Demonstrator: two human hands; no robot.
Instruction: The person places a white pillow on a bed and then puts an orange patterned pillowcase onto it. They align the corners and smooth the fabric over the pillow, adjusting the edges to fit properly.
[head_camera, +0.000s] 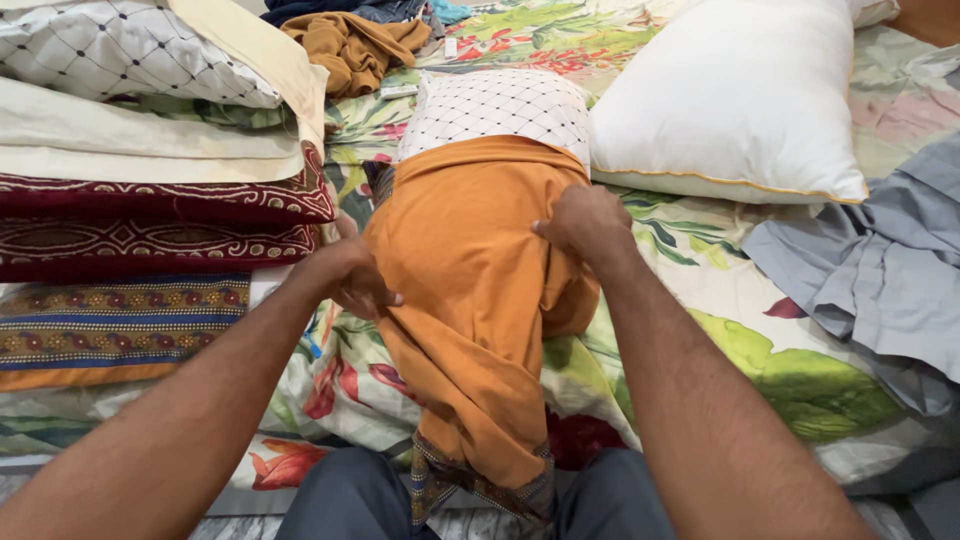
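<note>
centre of the frame, the orange pillow cover (470, 290) sits half over a white pillow with a black lattice print (500, 105); the pillow's far end sticks out bare toward the top centre, and the cover's loose end trails down to the bottom centre, over the person's dark trousers (350, 500). the left hand (355, 275) is on the cover's left edge, fingers curled together and pinched on the orange cloth. the right hand (585, 222) is on the right edge, just right of centre, fingers bunched and clamped on a fold of the same cloth. both forearms run in from the bottom corners.

everything lies on a floral bedsheet (720, 300) in greens, reds and cream. upper right, a plain white pillow (730, 95) with a thin yellow seam lies just beside the patterned one. right edge of the frame, a grey sheet (880, 270) lies crumpled, touching the white pillow's lower corner. left side, a stack of folded covers (140, 230): lattice print and cream on top, dark red with embroidery in the middle, a striped band of blue and orange below. top centre, a brown garment (350, 45) lies in a heap, with a small white object near it that's too small to make out.
</note>
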